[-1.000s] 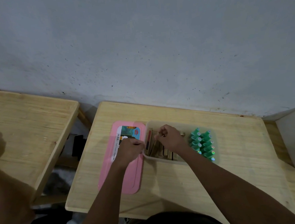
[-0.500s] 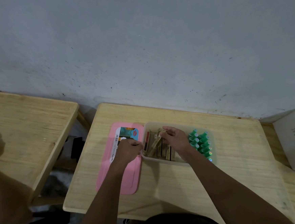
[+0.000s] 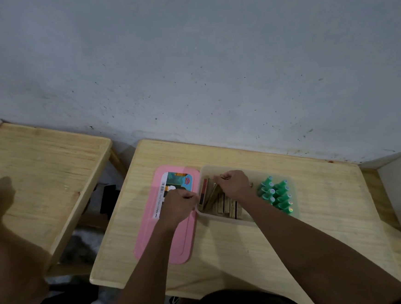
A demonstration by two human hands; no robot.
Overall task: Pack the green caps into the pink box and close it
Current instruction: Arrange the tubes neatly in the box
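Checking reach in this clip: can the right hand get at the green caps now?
Probably yes: the right hand is inside the open box, and the green caps stand uncovered right beside it.

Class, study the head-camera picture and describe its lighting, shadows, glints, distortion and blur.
Head view: the light is dim and even, without harsh glare; a soft shadow falls on the left table; small glints sit on the green caps; the wide lens stretches the forearms toward the bottom edge; the small print on the pink lid is soft and barely legible.
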